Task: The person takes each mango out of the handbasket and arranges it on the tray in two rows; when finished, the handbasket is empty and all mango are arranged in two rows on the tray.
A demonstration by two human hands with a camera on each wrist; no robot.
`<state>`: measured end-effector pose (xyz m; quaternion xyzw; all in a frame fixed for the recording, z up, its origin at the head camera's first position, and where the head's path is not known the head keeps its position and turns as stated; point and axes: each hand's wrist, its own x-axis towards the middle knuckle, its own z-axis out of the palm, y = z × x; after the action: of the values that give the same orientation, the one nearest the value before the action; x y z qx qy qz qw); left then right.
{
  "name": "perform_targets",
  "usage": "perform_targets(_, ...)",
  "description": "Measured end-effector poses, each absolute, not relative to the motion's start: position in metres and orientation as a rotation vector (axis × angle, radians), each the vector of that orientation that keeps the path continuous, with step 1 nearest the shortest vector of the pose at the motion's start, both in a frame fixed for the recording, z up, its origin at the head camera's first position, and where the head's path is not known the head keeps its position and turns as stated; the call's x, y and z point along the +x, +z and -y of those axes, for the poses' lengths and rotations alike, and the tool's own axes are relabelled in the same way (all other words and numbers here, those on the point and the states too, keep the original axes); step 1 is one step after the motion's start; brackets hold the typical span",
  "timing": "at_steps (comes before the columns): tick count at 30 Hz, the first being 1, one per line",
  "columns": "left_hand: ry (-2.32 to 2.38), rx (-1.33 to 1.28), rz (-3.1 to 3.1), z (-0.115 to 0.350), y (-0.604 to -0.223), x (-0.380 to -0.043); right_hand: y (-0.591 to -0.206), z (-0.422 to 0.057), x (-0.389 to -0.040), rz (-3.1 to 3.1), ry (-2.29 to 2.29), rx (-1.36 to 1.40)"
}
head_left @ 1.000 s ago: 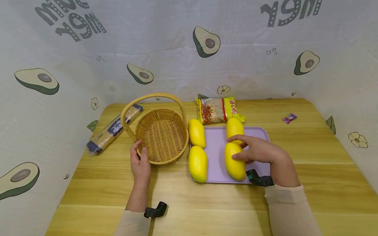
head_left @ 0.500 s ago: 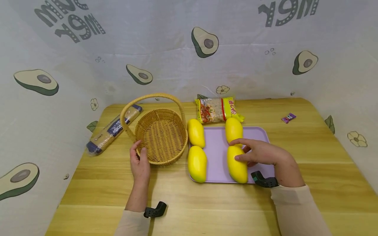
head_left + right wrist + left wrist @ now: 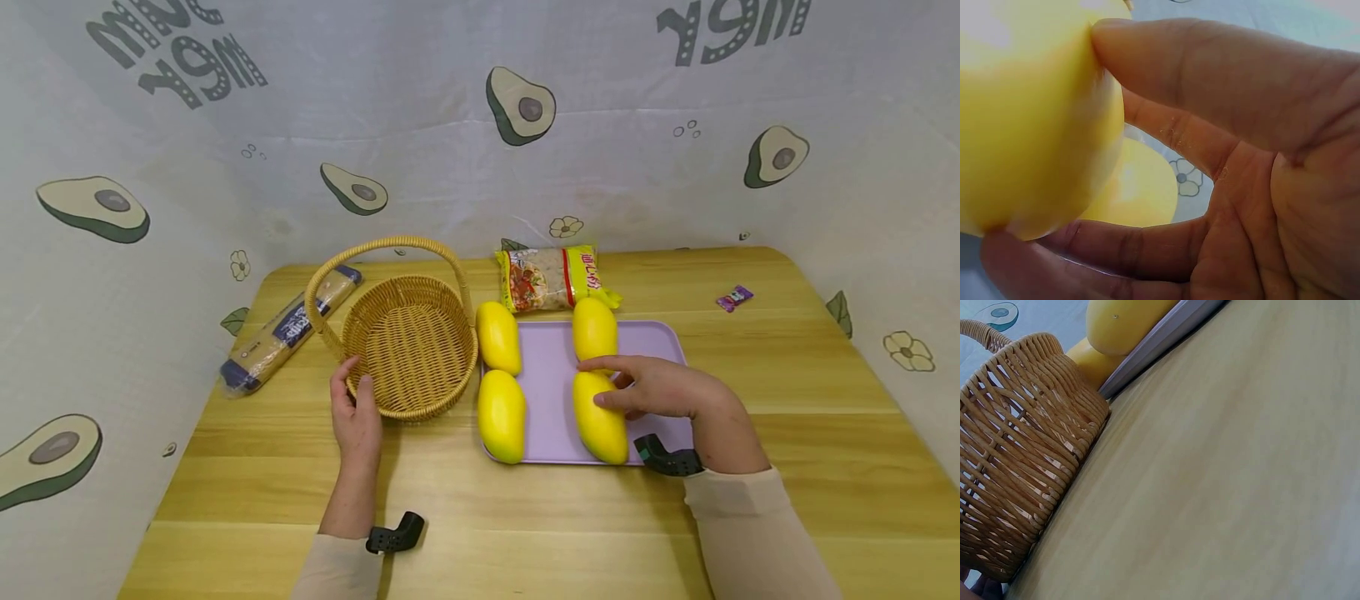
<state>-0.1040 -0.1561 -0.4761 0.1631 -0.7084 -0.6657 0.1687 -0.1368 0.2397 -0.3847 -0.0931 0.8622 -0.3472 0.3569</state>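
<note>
In the head view, my left hand (image 3: 357,429) holds the near left side of a round wicker basket (image 3: 420,362), which has a tall handle. My right hand (image 3: 663,387) grips a yellow mango (image 3: 600,425) at the near right of a lilac tray (image 3: 547,392). The right wrist view shows the thumb (image 3: 1147,47) pressing this mango (image 3: 1029,125), with fingers curled against its underside. Behind it lies another mango (image 3: 596,329). Two more mangoes, a far one (image 3: 498,337) and a near one (image 3: 502,417), lie along the tray's left edge.
Behind the tray sits a yellow-ended food packet (image 3: 551,279). A long clear packet (image 3: 288,333) with blue ends lies left of the basket. Toward the right is a small purple wrapped sweet (image 3: 735,298). A patterned cloth (image 3: 435,108) surrounds the wooden table (image 3: 525,533).
My right hand and the front right mango have shifted slightly toward me, and the mango has turned a little. My left hand and the basket stay put.
</note>
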Motion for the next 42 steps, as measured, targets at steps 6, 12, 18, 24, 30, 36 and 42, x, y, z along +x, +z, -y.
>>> perform_targets(6, -1.898, 0.461, 2.017, 0.156, -0.475, -0.104, -0.384, -0.240, -0.138, -2.248, -0.838, -0.235)
perform_targets(12, -1.895, 0.460, 2.019, 0.156, -0.474, -0.104, -0.383, -0.241, -0.139, -2.251, -0.811, -0.239)
perform_targets(18, -1.880, 0.465, 2.030, 0.156, -0.474, -0.104, -0.380, -0.242, -0.137, -2.276, -0.789, -0.271)
perform_targets(24, -1.899, 0.448, 1.998, 0.156, -0.475, -0.104, -0.373, -0.244, -0.132, -2.353, -0.742, -0.303)
perform_targets(30, -1.906, 0.506, 1.987, 0.155, -0.471, -0.105, -0.362, -0.248, -0.121, -2.534, -0.686, -0.280)
perform_targets(36, -1.829, 0.512, 1.999, 0.154, -0.462, -0.100, -0.362, -0.255, -0.102, -2.678, -0.687, -0.247)
perform_targets(42, -1.448, 0.320, 2.098, 0.154, -0.446, -0.088, -0.364, -0.265, -0.089, -2.786, -0.584, -0.218)
